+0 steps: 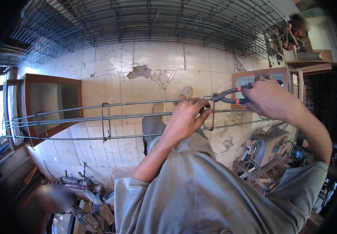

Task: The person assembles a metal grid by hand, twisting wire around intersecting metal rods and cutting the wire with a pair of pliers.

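A long, narrow rebar cage [105,104] of thin steel bars with square stirrups runs across in front of me at waist height. My left hand [190,117] is closed over its upper bar, just left of a stirrup [213,117]. In my right hand [268,97] are pincers [227,92] with dark handles and orange bands. Their jaws meet the upper corner of that stirrup, where it crosses the bar. Whether the jaws grip a tie wire there is too small to tell. My left fingertips are partly hidden behind the bar.
Stacked rebar cages [157,17] fill the far side. Cracked tiles cover the floor [157,50]. Wood-framed panels stand left [25,101] and right [234,80]. A motorcycle [94,202] is at lower left, cluttered scrap [269,148] at right. Another person [291,37] sits at far right.
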`<state>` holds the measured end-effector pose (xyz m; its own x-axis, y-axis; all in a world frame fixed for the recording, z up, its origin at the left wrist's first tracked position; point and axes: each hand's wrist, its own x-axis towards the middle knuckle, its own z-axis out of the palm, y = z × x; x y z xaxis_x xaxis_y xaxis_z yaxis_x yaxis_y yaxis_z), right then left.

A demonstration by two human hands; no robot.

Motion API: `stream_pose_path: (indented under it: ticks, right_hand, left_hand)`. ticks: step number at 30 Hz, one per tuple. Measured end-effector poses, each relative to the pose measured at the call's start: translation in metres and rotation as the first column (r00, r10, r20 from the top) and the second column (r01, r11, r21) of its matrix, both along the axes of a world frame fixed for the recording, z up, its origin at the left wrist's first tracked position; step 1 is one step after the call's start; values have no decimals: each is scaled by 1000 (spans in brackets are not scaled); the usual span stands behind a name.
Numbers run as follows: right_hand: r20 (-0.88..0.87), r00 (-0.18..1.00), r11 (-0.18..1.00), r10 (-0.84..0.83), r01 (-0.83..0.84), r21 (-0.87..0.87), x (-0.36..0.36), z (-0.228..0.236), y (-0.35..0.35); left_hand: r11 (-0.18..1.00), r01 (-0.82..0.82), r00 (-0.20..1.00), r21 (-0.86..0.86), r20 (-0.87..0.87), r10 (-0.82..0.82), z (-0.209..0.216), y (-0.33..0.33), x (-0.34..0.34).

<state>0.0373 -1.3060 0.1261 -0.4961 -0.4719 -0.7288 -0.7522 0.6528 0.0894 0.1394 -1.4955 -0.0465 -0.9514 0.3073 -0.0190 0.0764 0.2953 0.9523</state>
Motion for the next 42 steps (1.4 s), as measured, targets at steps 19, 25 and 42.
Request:
stream_pose_path:
  ticks: [19,25,42]
  right_hand:
    - [51,999,982,19,-9,-189,-8,-6,-13]
    - [-571,748,935,337,-339,108,32,0,-5]
    - [-503,582,763,639,-563,318,35,10,6]
  left_hand:
    - [955,114,980,275,-188,-63,-11,89,-53]
    - [953,53,994,297,-111,-20,-16,98,-56]
    - [907,-71,977,415,-153,147,-10,111,-60]
